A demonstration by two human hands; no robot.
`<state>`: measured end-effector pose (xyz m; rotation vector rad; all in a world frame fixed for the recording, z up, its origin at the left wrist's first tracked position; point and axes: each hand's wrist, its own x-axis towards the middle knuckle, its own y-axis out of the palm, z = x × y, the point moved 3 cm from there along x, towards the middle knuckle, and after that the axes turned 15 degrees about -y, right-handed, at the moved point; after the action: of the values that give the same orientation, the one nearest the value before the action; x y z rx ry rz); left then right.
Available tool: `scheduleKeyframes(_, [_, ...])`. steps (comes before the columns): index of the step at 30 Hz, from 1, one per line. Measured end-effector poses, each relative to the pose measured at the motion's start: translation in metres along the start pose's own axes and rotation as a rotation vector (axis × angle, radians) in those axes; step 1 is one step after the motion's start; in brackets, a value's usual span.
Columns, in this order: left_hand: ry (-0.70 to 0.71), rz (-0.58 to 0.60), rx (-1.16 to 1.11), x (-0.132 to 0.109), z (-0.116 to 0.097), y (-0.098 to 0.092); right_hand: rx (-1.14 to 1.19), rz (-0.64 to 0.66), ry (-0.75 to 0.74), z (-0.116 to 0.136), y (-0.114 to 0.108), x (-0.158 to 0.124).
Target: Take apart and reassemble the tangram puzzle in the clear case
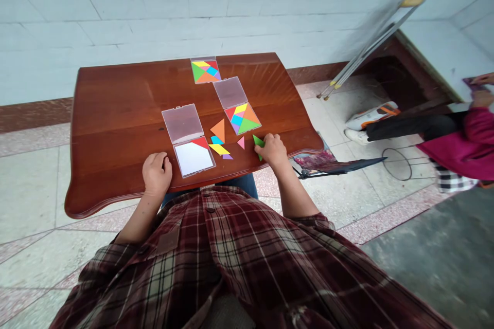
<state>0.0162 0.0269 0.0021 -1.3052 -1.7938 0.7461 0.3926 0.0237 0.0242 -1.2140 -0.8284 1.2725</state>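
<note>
My right hand (274, 151) is at the table's near right, its thumb and fingers closed on a green triangle tangram piece (257, 141). Curled into a loose fist, my left hand (157, 174) rests at the near edge, left of an open tangram case (193, 159). That case has a white base with one red triangle (201, 142) in its upper right corner. Between the case and my right hand lie an orange triangle (218, 130), a blue piece (216, 140), a yellow parallelogram (219, 149), a purple triangle (227, 157) and a pink triangle (241, 142).
A filled tangram case (249, 124) lies open behind the loose pieces; another filled case (200, 73) is at the table's (116, 113) back edge. Crutches (358, 56) lean on the tiled wall at right. A seated person (447, 136) is at far right.
</note>
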Motion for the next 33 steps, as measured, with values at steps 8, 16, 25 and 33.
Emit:
scheduleKeyframes(8, [-0.021,0.032,0.012,0.001,-0.003,-0.001,0.015,-0.02,-0.035,-0.014,-0.001,0.006])
scheduleKeyframes(16, [0.013,-0.002,-0.022,0.004,-0.001,-0.001,0.107,0.05,-0.099,-0.033,-0.005,0.016])
scheduleKeyframes(25, [-0.021,0.031,-0.022,0.003,-0.001,0.0,0.46,0.075,-0.075,-0.048,-0.008,0.026])
scheduleKeyframes(33, [-0.016,0.054,0.003,0.0,-0.005,0.002,1.045,0.231,-0.264,0.064,-0.016,0.006])
